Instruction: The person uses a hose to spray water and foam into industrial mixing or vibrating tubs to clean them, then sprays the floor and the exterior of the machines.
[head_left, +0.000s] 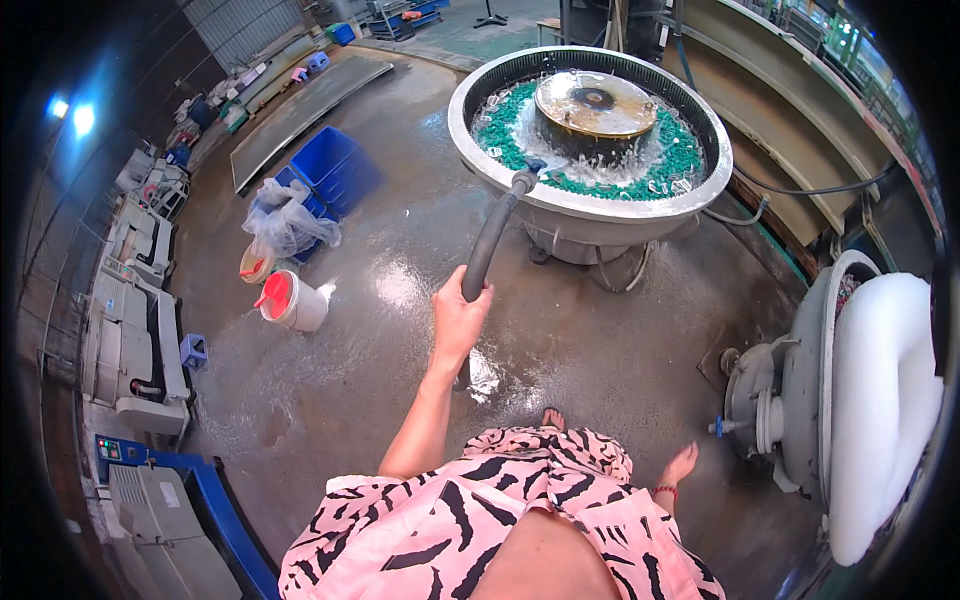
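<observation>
My left hand (460, 309) is wrapped round a dark rubber hose (489, 243), which points up and away from me. At its far end a valve (524, 179) with a blue handle reaches over the rim of a large round vibratory tumbler bowl (466, 150). Green tumbling media (570, 185) fill the bowl's ring, with some small pale or clear pieces among them and white, frothy water round the centre. A round, wet plate (597, 103) caps the bowl's hub. My right hand (681, 464) hangs low at my side, fingers loosely stretched, holding nothing.
Blue crates (335, 170) stand to the left, with clear plastic bags (292, 218) and a white bucket (302, 305) holding something red. A second round machine (805, 370) bears a bulky white roll at right. Machines line the left wall. The concrete floor (400, 370) is wet.
</observation>
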